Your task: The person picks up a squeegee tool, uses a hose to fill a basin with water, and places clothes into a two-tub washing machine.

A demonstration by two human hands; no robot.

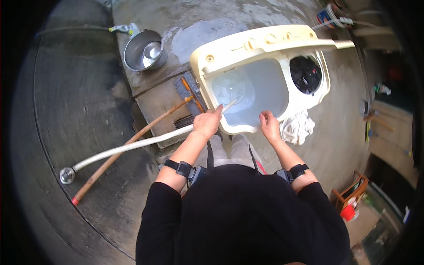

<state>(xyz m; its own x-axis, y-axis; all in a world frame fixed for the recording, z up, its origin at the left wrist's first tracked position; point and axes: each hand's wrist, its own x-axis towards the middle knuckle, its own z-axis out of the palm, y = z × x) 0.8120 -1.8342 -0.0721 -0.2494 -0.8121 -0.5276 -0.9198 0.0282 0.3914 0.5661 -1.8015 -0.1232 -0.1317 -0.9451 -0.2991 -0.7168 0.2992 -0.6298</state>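
A cream twin-tub washing machine point(256, 128) stands in front of me, its wash tub point(269, 79) holding pale, cloudy water. My left hand point(207, 123) is closed round a long white hose point(145, 142) at the tub's near left corner. One end of the hose points into the tub; the rest runs out to the left and finishes in a round, shiny end piece point(67, 175). Over the near rim, my right hand point(270, 126) is loosely bent with nothing visible in it. Dark cloth point(305, 75) lies in the smaller round tub on the right.
A white cloth point(297, 127) lies by the machine's front right. To the left are a metal pot point(145, 51) with a bowl inside, and a mop with a wooden handle point(132, 139). A bucket point(329, 17) stands at the far right, a wooden stool point(351, 192) at the near right.
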